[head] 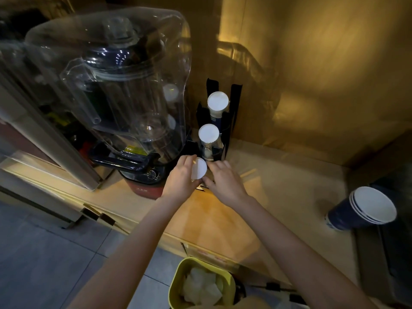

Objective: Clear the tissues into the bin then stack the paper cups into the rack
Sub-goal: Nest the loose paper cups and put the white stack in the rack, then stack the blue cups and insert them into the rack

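**Head view: both hands at the rack's front slot with an upturned cup**

Head camera looks down on a pale wooden table (223, 219) set into a back corner between smooth, warmly lit walls. A black, slotted rack (234, 103) stands upright near that corner, holding two columns of inverted paper cups (218, 101), their flat white round bases facing up. At its front slot, the left hand (181, 178) and right hand (225, 181) close around a third cup (199, 170), also base-up, fingers curled on its sides; the cup sits just beside the rack's lowest column. Left of the rack, touching distance from the left hand, stands a blender (142, 175) under a glossy clear plastic hood. Near the table's right edge, well apart from the hands, a nested stack of dark blue cups (361, 210) lies tilted, white interiors showing. Bare table lies between them. Below the table's front edge, a yellow-green bin (178, 277) on the tiled floor holds crumpled white tissues (200, 286).
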The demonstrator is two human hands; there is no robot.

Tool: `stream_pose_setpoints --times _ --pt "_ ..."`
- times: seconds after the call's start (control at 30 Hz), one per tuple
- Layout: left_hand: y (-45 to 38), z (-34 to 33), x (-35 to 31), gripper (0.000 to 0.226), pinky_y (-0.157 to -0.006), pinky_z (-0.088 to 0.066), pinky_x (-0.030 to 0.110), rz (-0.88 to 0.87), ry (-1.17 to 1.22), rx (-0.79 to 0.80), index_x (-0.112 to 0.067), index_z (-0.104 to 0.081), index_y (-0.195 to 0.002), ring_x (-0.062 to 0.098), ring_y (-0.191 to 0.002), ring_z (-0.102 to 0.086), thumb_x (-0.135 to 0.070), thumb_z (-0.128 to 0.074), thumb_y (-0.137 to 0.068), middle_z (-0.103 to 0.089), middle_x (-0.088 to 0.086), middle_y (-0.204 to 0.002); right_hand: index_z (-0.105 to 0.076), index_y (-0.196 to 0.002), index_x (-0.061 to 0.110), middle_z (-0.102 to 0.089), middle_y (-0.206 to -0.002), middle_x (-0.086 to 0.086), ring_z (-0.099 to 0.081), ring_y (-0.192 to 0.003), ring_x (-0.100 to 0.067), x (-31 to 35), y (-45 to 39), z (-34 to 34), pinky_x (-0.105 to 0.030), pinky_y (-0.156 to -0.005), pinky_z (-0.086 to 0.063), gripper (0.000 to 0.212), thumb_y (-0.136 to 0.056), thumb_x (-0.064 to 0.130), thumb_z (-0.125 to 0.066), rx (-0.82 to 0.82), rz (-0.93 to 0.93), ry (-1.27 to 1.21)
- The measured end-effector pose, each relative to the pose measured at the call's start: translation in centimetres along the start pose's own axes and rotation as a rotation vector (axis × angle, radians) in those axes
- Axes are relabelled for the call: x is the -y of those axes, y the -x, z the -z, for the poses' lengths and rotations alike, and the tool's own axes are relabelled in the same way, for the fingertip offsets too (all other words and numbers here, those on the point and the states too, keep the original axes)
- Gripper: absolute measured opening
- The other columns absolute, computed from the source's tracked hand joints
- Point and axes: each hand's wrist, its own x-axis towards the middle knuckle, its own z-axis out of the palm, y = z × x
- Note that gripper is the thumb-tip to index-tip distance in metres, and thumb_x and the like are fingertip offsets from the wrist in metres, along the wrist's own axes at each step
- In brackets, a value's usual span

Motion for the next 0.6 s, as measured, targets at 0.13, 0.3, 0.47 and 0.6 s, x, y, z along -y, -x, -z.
stream_pose_setpoints --times 0.13,0.3,0.47,0.6 --pt "-0.5 0.1 -0.8 0.067 -0.101 -0.041 0.039 0.005 -0.058 0.025 -0.002 -0.035 -0.135 0.032 -0.126 -0.045 -0.014 -0.068 -0.078 -0.044 0.017 -0.137 -0.038 -0.136 0.011 -0.051 -0.132 -0.01 -0.041 -0.122 -0.028 -0.2 0.1 0.7 -0.041 -0.098 -0.039 0.045 -0.096 0.032 -0.039 0.026 0.02 0.052" --pt "-0.4 0.2 -4.0 0.051 -0.099 -0.044 0.043 -0.103 -0.135 -0.089 0.0 -0.049 -0.125 0.035 -0.121 -0.049 -0.013 -0.062 -0.077 -0.054 0.021 -0.127 -0.052 -0.121 0.009 -0.058 -0.121 -0.01 -0.046 -0.116 -0.028 -1.7 0.9 3.3 -0.041 -0.095 -0.039 0.034 -0.096 0.027 -0.037 -0.05 0.078 0.134" --pt "-0.9 -1.3 -9.5 0.02 -0.075 -0.054 0.039 -0.359 -0.137 -0.177 -0.004 -0.062 -0.094 0.033 -0.089 -0.061 -0.016 -0.06 -0.078 -0.066 0.016 -0.093 -0.058 -0.108 0.006 -0.062 -0.111 -0.012 -0.05 -0.11 -0.031 -5.9 3.3 6.8 -0.039 -0.089 -0.036 0.028 -0.094 0.021 -0.039 -0.167 0.061 0.23" --pt "-2.0 -4.3 -14.2 0.031 -0.075 -0.053 0.036 -0.497 -0.12 -0.104 -0.008 -0.062 -0.099 0.03 -0.09 -0.063 -0.028 -0.046 -0.082 -0.068 0.013 -0.095 -0.064 -0.099 0.01 -0.069 -0.095 -0.007 -0.061 -0.095 -0.027 -10.7 6.5 9.0 -0.031 -0.081 -0.037 0.03 -0.088 0.024 -0.041 -0.318 -0.064 0.277"
